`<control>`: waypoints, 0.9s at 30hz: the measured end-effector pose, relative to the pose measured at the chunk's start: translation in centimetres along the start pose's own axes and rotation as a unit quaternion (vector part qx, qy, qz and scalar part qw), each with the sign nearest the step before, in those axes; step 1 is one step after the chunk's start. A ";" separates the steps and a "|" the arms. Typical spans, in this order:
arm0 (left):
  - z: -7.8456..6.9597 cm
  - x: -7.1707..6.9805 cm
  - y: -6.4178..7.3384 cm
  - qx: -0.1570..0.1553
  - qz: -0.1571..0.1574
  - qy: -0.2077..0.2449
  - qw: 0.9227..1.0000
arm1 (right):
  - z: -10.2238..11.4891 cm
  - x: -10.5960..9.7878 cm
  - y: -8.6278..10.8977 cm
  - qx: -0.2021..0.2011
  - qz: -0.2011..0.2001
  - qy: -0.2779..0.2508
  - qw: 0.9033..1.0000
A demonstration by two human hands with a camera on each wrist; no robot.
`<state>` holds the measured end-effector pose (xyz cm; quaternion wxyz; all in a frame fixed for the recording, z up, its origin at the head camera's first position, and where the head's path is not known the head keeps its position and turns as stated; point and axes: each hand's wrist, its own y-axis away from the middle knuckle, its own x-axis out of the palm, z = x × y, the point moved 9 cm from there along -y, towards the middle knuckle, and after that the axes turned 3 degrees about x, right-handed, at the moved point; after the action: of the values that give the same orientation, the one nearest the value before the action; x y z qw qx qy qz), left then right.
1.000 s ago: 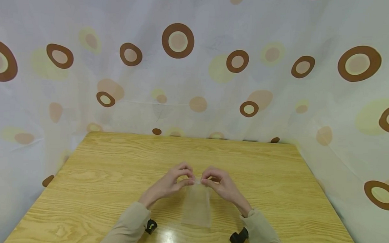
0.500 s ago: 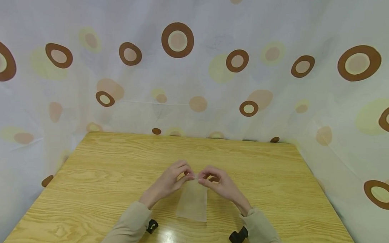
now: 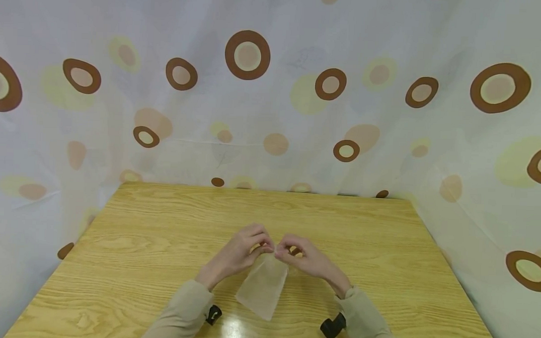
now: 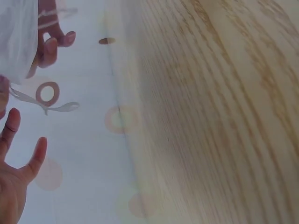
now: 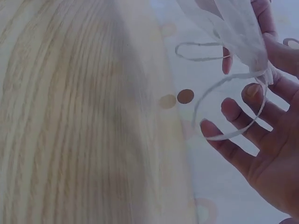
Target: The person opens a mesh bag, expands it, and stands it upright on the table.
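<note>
A thin, whitish see-through drawstring pouch [image 3: 262,290] hangs over the table by its gathered top, its wide end slanting toward me and to the left. At its top corner my left hand [image 3: 242,248] pinches it between thumb and fingertips. My right hand [image 3: 307,258] pinches the same top from the other side, fingertips nearly meeting the left ones. In the right wrist view a loop of white string [image 5: 236,77] hangs across the loosely spread fingers of the right hand [image 5: 275,154]. The left wrist view shows another string end [image 4: 60,108] beside the left hand [image 4: 16,186].
A light wood-grain table [image 3: 161,225] lies under both hands. Behind and beside it hangs a pale cloth [image 3: 273,99] printed with brown rings and ovals. Black wrist cameras are strapped at the left sleeve [image 3: 176,310] and right sleeve [image 3: 366,316].
The pouch's lower end has swung to the left and now hangs at a slant. The hands have drawn slightly closer together, both still pinching the top.
</note>
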<state>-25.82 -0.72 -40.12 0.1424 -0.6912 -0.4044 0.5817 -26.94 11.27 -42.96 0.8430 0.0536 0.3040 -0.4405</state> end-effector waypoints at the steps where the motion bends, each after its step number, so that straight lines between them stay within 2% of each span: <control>1: 0.0 0.0 0.0 -0.002 0.002 -0.003 1.000 | 0.0 -0.1 0.1 -0.001 -0.003 0.012 1.000; 4: 0.1 -0.2 0.3 -0.009 -0.001 -0.017 1.000 | 0.2 -0.7 0.3 -0.009 -0.013 0.039 0.999; 8: 0.4 -0.5 0.5 -0.027 0.002 0.001 1.000 | 0.1 -1.3 0.5 -0.017 -0.022 0.045 0.999; 14: 0.9 0.2 0.9 -0.070 0.041 0.072 0.994 | 0.0 -1.5 0.5 -0.029 -0.029 0.024 0.999; 17: 1.0 0.6 1.2 -0.089 0.066 0.085 0.990 | 0.0 -1.5 0.5 -0.032 -0.028 0.014 0.999; 22: 1.0 0.8 1.3 -0.100 0.084 0.076 0.989 | 0.3 -1.5 0.7 -0.053 -0.021 0.010 0.998; 27: 1.1 0.9 1.3 -0.100 0.097 0.057 0.989 | 0.6 -1.4 1.1 -0.070 -0.011 0.031 0.997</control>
<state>-26.37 -1.22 -41.88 0.0383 -0.7701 -0.3830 0.5087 -26.43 12.68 -41.94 0.8300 0.0046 0.3610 -0.4251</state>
